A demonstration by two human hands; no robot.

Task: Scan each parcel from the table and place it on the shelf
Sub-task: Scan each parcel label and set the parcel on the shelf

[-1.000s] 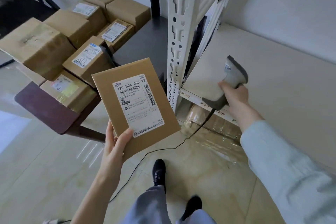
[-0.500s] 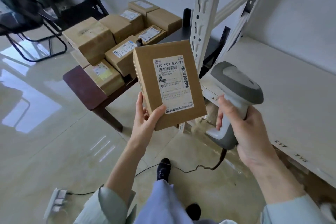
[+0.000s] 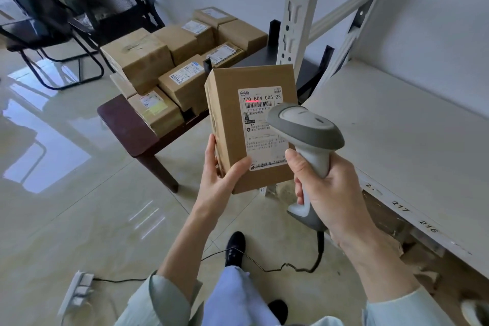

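My left hand grips the parcel upright. My right hand grasps the scanner, its red line on the label.

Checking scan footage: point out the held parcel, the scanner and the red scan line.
parcel (image 3: 227, 124), head view, bare cardboard front.
scanner (image 3: 304, 122), head view, top of head.
red scan line (image 3: 252, 100), head view, on label.

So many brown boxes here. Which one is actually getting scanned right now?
The parcel that the left hand holds upright. A red scan line lies across its label, and the scanner in the right hand points at it. The others lie on the table.
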